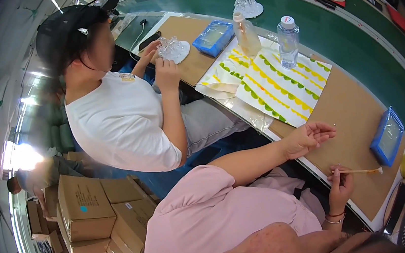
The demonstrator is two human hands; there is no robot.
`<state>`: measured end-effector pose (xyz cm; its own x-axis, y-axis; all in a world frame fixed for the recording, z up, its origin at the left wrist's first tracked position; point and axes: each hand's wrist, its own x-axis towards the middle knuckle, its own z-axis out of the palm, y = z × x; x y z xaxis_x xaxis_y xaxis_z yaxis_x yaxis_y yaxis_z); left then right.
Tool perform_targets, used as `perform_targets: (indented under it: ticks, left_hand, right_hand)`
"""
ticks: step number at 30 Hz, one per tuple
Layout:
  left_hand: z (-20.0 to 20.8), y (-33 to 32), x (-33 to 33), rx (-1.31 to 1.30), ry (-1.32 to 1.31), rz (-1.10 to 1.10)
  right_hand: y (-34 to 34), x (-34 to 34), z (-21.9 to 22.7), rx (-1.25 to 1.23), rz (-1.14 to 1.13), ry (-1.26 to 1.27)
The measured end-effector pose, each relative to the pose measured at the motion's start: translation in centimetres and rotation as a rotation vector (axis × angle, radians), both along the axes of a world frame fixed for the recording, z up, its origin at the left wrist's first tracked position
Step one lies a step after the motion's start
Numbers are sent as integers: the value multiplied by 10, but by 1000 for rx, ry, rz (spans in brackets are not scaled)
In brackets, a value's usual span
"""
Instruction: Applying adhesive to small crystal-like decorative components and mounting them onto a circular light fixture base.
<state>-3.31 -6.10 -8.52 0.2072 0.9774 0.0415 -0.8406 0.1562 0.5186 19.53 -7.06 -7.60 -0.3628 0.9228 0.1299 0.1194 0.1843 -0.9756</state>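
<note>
My left hand (310,139) is above the brown board (348,107), palm turned up and fingers partly curled together. A tiny glint shows at its fingertips; what they hold is too small to make out. Nearer the board's front edge, my right hand (341,191) grips a thin wooden brush (364,170) between thumb and fingers. The brush lies roughly level, its stained end pointing right. Beyond that end stands a blue-edged pad with a pale, shiny middle (391,138). No contact shows between the brush and the pad.
A patterned cloth (279,90) carries a clear bottle (289,46) and a cloudy bottle (247,36). At left, a person in white (114,117) handles a clear ornament on a white base (174,51). A green conveyor (294,4) runs behind; cardboard boxes (88,208) are stacked behind us.
</note>
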Motion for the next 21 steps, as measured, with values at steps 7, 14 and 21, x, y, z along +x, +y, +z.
perform_targets:
  ticks: [7, 14, 21]
  left_hand:
    - [-4, -1, 1, -16, -17, 20]
    - [8, -7, 5, -34, 99, 9]
    - [-5, -7, 2, 31, 164, 2]
  right_hand:
    - [1, 5, -4, 72, 33, -28]
    - [-2, 10, -11, 174, 8, -75]
    - [-3, 0, 5, 31, -16, -24]
